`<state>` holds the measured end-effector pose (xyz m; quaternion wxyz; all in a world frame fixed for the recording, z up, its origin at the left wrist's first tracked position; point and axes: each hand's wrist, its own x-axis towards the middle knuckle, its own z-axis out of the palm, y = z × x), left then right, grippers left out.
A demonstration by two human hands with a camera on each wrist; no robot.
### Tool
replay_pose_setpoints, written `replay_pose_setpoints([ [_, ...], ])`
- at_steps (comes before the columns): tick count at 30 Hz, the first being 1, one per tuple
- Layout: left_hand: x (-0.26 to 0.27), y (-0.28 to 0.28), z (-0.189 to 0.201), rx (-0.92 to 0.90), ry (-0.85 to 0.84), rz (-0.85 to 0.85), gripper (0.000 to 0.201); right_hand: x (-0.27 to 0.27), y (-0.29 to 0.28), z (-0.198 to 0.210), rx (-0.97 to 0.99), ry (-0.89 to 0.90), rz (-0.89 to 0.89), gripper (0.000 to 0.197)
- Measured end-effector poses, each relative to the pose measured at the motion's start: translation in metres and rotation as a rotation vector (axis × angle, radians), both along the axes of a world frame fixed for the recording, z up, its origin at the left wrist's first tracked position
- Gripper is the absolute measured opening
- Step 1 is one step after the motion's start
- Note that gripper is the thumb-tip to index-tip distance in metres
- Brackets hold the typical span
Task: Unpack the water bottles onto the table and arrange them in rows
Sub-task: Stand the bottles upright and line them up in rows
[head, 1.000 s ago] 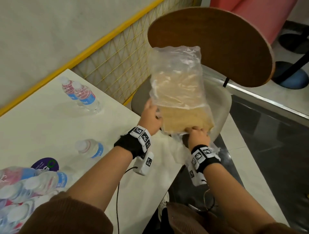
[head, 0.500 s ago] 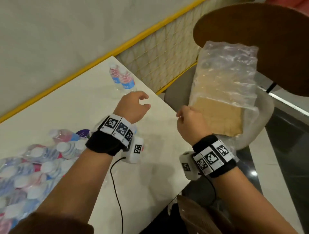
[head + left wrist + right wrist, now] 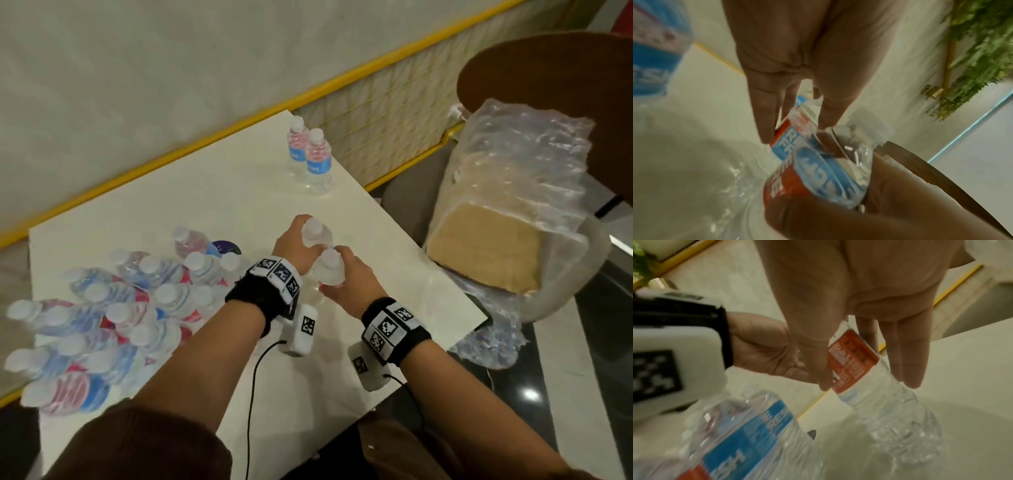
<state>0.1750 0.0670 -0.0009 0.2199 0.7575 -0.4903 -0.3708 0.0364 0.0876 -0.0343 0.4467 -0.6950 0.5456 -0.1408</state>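
Each hand grips one clear water bottle with a red and blue label, upright near the right edge of the white table (image 3: 222, 192). My left hand (image 3: 294, 248) wraps the farther bottle (image 3: 314, 230) (image 3: 786, 134). My right hand (image 3: 349, 281) holds the nearer bottle (image 3: 331, 265) (image 3: 857, 363) just beside it; the two bottles almost touch. Several loose bottles (image 3: 137, 301) stand crowded at the table's left. A pair of bottles (image 3: 310, 157) stands side by side at the far right corner.
The empty plastic wrap with its cardboard base (image 3: 507, 205) lies on the chair seat right of the table. A wooden chair back (image 3: 548, 68) rises behind it. A yellow-edged mesh barrier (image 3: 376, 113) runs along the table's far side. A purple sticker (image 3: 226, 246) lies by the crowded bottles.
Both hands let go of the plastic wrap, which stays on the chair. They moved left over the table and each took hold of a bottle. The head view swung towards the table.
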Motion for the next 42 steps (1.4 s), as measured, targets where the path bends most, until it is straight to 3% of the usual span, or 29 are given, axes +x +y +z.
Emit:
replay_pose_setpoints([
  [7, -0.023, -0.037, -0.014, -0.209, 0.137, 0.120, 0.049, -0.022, -0.051, -0.006, -0.018, -0.144, -0.204, 0.066],
  [13, -0.020, -0.082, -0.029, -0.320, 0.236, 0.203, 0.061, -0.028, -0.104, -0.019, 0.002, -0.341, -0.162, 0.073],
  [16, -0.019, -0.086, -0.047, -0.283, 0.389, 0.256, 0.086, -0.029, -0.119, -0.032, 0.011, -0.262, -0.157, 0.085],
  [19, -0.019, -0.084, -0.071, -0.165, 0.366, 0.268, 0.098, -0.025, -0.127, -0.035, -0.022, -0.138, -0.228, 0.089],
  [26, -0.008, -0.104, -0.107, -0.176, 0.284, 0.295, 0.061, -0.022, -0.148, -0.041, -0.007, -0.299, -0.268, 0.067],
  [30, 0.003, -0.118, -0.108, -0.183, 0.236, 0.246, 0.065, -0.020, -0.161, -0.048, 0.065, -0.332, -0.237, 0.078],
  [33, 0.006, -0.122, -0.107, -0.220, 0.198, 0.245, 0.067, -0.011, -0.166, -0.051, -0.005, -0.272, -0.262, 0.088],
  [36, 0.008, -0.126, -0.102, -0.304, 0.161, 0.350, 0.080, -0.005, -0.169, -0.051, -0.055, -0.186, -0.335, 0.082],
  [38, 0.008, -0.127, -0.095, -0.340, 0.158, 0.365, 0.076, -0.003, -0.169, -0.049, -0.066, -0.201, -0.335, 0.075],
  [42, 0.011, -0.129, -0.084, -0.304, 0.233, 0.198, 0.069, -0.007, -0.164, -0.045, 0.014, -0.285, -0.292, 0.069],
])
